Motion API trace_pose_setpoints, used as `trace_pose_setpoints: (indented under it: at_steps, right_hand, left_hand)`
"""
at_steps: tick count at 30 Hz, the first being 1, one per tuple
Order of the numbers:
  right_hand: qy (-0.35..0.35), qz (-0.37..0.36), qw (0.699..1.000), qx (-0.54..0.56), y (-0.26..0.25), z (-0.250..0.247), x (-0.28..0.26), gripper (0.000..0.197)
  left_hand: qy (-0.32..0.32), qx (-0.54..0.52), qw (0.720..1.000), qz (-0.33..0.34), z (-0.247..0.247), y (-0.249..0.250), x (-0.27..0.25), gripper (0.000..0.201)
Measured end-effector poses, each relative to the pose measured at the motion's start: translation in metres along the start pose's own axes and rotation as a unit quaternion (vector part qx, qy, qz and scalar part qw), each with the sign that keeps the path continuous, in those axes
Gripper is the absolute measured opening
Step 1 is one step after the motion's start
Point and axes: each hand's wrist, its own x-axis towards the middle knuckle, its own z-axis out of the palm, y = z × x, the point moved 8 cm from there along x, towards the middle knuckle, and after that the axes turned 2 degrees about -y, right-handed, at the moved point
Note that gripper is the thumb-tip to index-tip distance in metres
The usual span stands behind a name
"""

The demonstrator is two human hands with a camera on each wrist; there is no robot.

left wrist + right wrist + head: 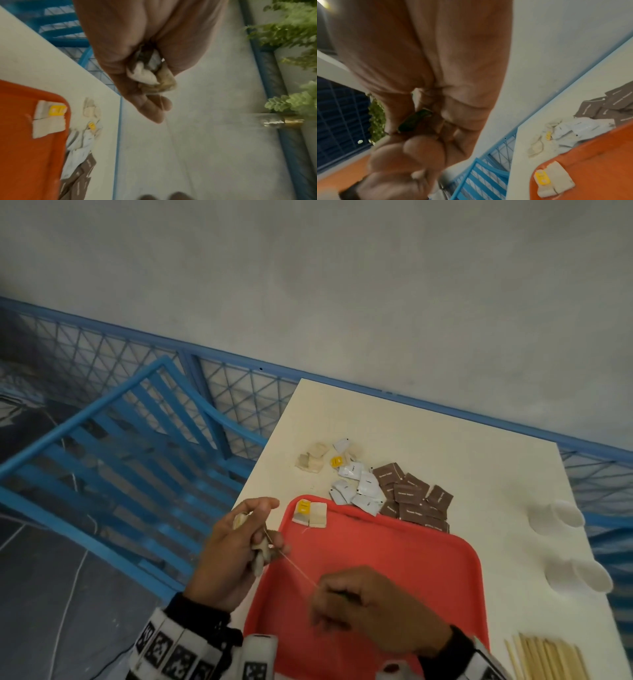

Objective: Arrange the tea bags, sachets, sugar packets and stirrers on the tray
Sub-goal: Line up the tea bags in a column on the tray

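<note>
Between curled left hand (233,546) fingers: tea bags (150,73) (string (298,568) pinched rightward).

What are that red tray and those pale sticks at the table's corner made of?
The red tray with rounded corners looks like moulded plastic: uniform colour, a smooth raised rim, a slight sheen. The pale thin stirrer sticks look like bare wood or bamboo: matt, straw-coloured, unpainted.

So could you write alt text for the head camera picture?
Over a red tray, the left hand holds tea bags while the right hand pinches a taut string. Two tea bags lie in the tray's corner; sachets and brown packets wait on the table.
</note>
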Motion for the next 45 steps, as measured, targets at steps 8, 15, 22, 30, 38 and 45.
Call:
trace_pose_setpoints:
  at_steps: [8, 15, 22, 30, 38, 45]
  right_hand:
    - [0.060, 0.031, 0.980, 0.189, -0.025, -0.051, -0.035, 0.029]
    - [0.087, -0.029, 0.969, 0.229, -0.049, -0.087, -0.061, 0.040]
    - [0.085, -0.085, 0.969, 0.215, -0.083, -0.089, -0.078, 0.031]
    - [0.224, -0.025, 0.948, 0.227, -0.061, -0.115, -0.088, 0.018]
    - [0.345, 0.141, 0.887, 0.273, 0.045, -0.058, -0.044, 0.011]
    - [0.404, 0.153, 0.865, 0.254, 0.077, -0.034, -0.017, 0.007]
  left_hand:
    - [-0.162, 0.084, 0.979, -0.093, 0.036, -0.060, -0.028, 0.037]
    - [-0.260, 0.016, 0.954, -0.146, 0.067, -0.084, -0.040, 0.051]
    - [-0.297, 0.003, 0.940, -0.168, 0.093, -0.097, -0.045, 0.042]
    - [-0.264, 0.014, 0.955, -0.132, 0.083, -0.083, -0.036, 0.041]
    - [-0.025, 0.225, 0.974, -0.007, 0.046, -0.080, -0.025, 0.022]
    - [0.043, 0.192, 0.980, -0.019, 0.034, -0.083, -0.031, 0.054]
